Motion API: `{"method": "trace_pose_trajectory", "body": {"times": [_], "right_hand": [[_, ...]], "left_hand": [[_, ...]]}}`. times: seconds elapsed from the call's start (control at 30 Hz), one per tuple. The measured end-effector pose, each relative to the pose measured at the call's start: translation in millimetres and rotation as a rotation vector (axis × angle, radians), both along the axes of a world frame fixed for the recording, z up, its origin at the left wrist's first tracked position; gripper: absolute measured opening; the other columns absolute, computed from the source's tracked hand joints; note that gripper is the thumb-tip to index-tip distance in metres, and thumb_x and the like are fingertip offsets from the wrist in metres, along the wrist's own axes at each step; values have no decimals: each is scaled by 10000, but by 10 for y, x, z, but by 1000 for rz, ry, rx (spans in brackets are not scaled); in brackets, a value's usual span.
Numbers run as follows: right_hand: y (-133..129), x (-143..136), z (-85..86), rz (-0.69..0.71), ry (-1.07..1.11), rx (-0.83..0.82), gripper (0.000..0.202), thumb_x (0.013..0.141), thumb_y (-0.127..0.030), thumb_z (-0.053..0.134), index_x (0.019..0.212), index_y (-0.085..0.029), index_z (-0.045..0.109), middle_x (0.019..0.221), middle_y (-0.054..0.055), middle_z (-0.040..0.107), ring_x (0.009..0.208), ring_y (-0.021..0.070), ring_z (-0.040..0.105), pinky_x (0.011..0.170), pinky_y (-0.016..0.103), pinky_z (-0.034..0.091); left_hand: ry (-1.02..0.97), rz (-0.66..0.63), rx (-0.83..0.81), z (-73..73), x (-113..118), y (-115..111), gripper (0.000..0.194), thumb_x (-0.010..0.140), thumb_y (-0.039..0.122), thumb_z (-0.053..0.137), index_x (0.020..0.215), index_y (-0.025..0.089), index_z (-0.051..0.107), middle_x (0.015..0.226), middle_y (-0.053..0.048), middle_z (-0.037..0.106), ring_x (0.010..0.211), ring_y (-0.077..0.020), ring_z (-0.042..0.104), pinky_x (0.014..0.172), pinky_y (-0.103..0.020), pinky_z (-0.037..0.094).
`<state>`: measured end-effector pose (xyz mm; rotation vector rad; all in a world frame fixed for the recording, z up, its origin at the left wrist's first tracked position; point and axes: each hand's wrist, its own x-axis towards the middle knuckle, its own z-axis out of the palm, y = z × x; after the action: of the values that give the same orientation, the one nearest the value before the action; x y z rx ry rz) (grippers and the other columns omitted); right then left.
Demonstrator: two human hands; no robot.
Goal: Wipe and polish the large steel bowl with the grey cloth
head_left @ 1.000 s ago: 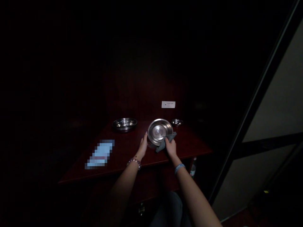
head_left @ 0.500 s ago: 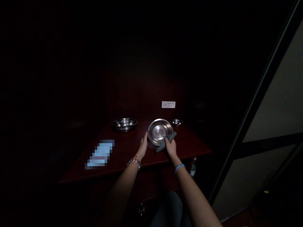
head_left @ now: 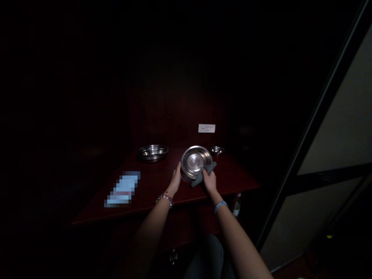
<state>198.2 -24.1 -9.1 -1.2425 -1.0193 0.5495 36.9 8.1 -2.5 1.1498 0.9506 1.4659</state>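
A shiny steel bowl is tilted toward me above the dark red desk, its inside showing. My left hand is closed on the bowl's left side, the fingertips partly hidden behind it. At the lower right rim, my right hand pinches a grey cloth over the edge, thumb on the inner side. The fingers under the cloth are hidden. Behind and to the left, what look like stacked steel bowls rest on the desk. A smaller steel bowl sits at the back right.
A blurred-out light blue rectangle lies on the desk's left part. The wall behind carries a white power socket. Below the desk's right edge stands a bottle. A dark-framed panel rises at the right.
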Motion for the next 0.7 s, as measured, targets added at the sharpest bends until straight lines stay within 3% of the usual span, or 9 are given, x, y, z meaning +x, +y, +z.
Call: {"method": "trace_pose_trajectory", "body": {"times": [0.43,0.7], "right_hand": [[58,28,-61,8,-28,18,317,836,-395,595,968,-137,723,1040,164,773,963,276,731,864,330,534],[55,20,-51,6,-12,5,300,834,-378,600,969,-143,731,1035,153,777,977,280,729,869,333,538]], "left_hand": [[-36,8,-20,53,19,-40,582,889,664,497,1159,193,708,1222,-132,726,1121,-284,671,920,-391,534],[-17,16,-46,72,24,-51,590,937,620,447,1227,160,674,1265,-145,706,1101,-279,671,891,-369,533]]}}
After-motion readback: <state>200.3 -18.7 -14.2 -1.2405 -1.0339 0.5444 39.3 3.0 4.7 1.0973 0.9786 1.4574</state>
